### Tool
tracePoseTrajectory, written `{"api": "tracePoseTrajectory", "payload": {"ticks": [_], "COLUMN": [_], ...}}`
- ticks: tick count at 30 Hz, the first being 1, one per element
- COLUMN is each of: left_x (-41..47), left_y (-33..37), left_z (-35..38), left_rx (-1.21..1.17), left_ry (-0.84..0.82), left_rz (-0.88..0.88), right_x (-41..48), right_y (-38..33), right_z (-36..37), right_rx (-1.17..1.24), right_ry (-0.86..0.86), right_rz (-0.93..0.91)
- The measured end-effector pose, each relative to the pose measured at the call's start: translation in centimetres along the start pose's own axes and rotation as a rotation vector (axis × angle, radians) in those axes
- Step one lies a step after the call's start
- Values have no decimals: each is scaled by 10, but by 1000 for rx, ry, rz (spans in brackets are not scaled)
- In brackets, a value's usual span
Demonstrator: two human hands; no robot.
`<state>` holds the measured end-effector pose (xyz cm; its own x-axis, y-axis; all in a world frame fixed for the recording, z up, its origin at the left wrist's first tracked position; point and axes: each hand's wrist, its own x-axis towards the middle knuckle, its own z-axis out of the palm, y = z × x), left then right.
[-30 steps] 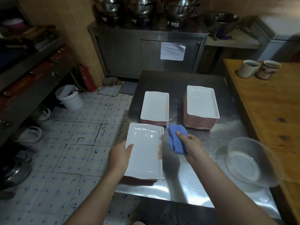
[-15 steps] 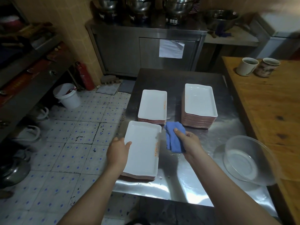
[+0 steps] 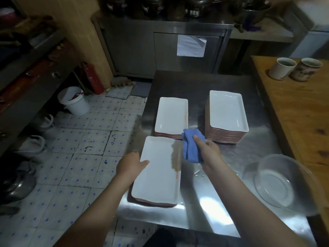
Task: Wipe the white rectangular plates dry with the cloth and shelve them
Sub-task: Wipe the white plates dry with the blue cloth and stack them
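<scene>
Our left hand (image 3: 130,166) pinches the plate (image 3: 158,173) by its left rim, near-left corner of the desk (image 3: 204,213) | our right hand (image 3: 210,153) clutches the cloth (image 3: 190,148) just beside its right edge | low stack (image 3: 171,115) and tall stack (image 3: 227,111) beyond, apart | bowl (image 3: 284,184) near right edge

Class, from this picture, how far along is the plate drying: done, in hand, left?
Done: nothing surely; short stack and tall stack, dryness untellable. In hand: left hand holds the near plate, right hand grips the cloth beside it. Left: wiping, then shelving.

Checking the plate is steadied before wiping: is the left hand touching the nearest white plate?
Touching. The head view shows the left hand with its thumb over the left rim of the nearest white plate.
</scene>
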<state>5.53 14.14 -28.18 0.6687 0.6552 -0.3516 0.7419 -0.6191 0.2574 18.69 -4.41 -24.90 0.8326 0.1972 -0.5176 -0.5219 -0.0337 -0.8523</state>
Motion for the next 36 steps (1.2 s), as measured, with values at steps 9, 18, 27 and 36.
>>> {"api": "tracePoseTrajectory", "payload": {"ticks": [9, 18, 27, 36], "left_x": [78, 168, 172, 165], "left_y": [37, 83, 91, 98], "left_z": [-30, -21, -17, -36], "left_rx": [-439, -482, -391, -600], "left_ry": [-75, -88, 96, 71], "left_rz": [66, 22, 19, 29], "right_x": [37, 65, 75, 65], "right_y": [-24, -26, -34, -53], "right_z": [39, 60, 37, 32], "right_rx": [0, -73, -17, 46], "right_ry": [32, 134, 190, 202], "right_rz": [-3, -30, 24, -1]}}
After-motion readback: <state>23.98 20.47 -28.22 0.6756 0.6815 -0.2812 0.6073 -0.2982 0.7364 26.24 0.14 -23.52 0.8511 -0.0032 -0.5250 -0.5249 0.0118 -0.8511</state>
